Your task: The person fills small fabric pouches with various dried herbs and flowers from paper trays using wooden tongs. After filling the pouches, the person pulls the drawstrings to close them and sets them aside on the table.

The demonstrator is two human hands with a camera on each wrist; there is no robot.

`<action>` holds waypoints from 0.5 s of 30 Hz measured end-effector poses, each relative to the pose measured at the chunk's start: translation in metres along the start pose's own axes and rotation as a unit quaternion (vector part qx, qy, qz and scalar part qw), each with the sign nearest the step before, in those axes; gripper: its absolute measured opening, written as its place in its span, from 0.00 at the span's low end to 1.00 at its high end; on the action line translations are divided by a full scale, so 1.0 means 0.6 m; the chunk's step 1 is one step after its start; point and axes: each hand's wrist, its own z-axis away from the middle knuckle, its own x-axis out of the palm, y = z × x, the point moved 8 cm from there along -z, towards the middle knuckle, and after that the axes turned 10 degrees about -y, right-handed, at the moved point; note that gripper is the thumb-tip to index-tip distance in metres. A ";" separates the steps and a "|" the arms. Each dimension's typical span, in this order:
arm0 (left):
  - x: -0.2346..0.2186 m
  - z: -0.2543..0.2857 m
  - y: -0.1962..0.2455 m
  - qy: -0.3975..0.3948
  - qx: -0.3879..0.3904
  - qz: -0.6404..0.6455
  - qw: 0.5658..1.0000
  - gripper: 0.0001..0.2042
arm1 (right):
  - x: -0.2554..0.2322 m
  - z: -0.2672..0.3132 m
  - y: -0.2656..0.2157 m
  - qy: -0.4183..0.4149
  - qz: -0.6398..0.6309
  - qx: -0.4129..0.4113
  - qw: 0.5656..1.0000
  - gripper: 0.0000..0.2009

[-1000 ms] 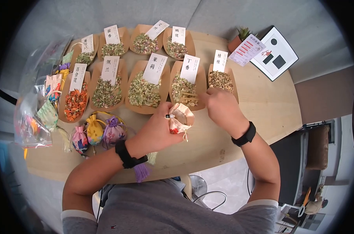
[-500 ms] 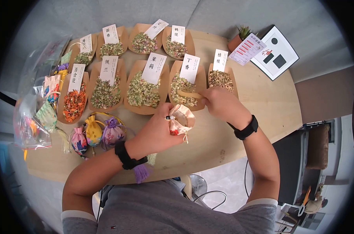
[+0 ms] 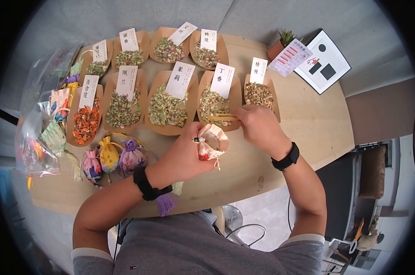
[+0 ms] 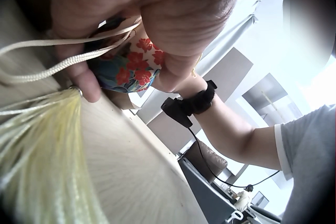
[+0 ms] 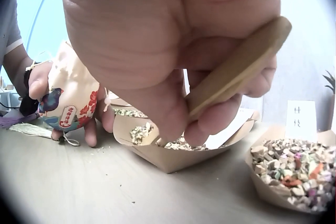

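My left hand (image 3: 182, 149) grips a cream drawstring pouch (image 3: 213, 141) with red flowers and a blue bird, its mouth open upward. Cords and a pale yellow tassel (image 4: 50, 155) hang from it in the left wrist view. Between thumb and fingers, my right hand (image 3: 263, 128) pinches the handle of a small wooden spoon (image 5: 239, 71). The spoon's far end lies over the dried herbs (image 3: 210, 103) near the front of a brown paper tray (image 3: 236, 89). That tray stands just beyond the pouch and bears a white label card (image 3: 222, 80).
Several more labelled herb trays stand in two rows, one with orange petals (image 3: 86, 123). Filled pouches (image 3: 109, 153) lie at the left beside a clear plastic bag (image 3: 38, 151). A potted plant (image 3: 276, 49), a printed card (image 3: 290, 57) and a framed board (image 3: 324, 64) stand back right.
The spoon has moved through the herbs and turned from showing its bowl to nearly edge-on. My right hand shifted and rotated slightly with it. The left hand and pouch stay almost still.
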 end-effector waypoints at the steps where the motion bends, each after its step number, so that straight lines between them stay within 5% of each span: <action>1: 0.000 0.000 0.001 -0.001 0.000 -0.006 1.000 0.38 | -0.002 0.001 -0.002 0.011 0.006 -0.003 1.000 0.12; 15: -0.003 -0.002 0.002 0.012 0.000 -0.038 0.999 0.39 | -0.124 0.040 -0.008 0.051 -0.061 0.025 0.997 0.10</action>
